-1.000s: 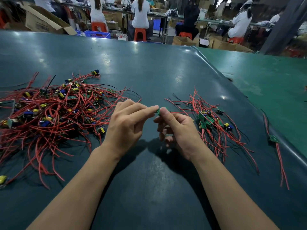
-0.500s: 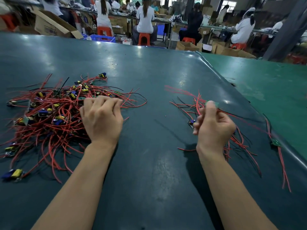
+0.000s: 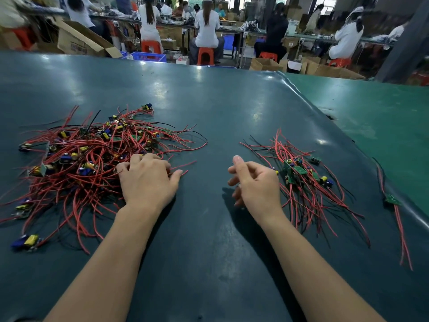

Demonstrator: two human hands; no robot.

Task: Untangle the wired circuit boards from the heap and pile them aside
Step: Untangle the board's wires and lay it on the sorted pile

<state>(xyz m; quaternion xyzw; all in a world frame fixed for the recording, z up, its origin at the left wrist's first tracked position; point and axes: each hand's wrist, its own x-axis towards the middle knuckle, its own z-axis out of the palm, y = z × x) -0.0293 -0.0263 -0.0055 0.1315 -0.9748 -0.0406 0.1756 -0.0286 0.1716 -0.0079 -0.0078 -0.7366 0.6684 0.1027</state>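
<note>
On the desk (image 3: 220, 117) we see the heap (image 3: 88, 159) at nine o'clock and the sorted pile (image 3: 301, 180) at three. Our left hand (image 3: 148, 180) rests on the heap's near edge; one board (image 3: 393, 201) lies farther toward three.

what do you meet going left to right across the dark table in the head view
heap → left hand, its fingers on the heap's right edge → right hand, holding nothing → sorted pile → lone board with its red wires by the table's right edge
</note>
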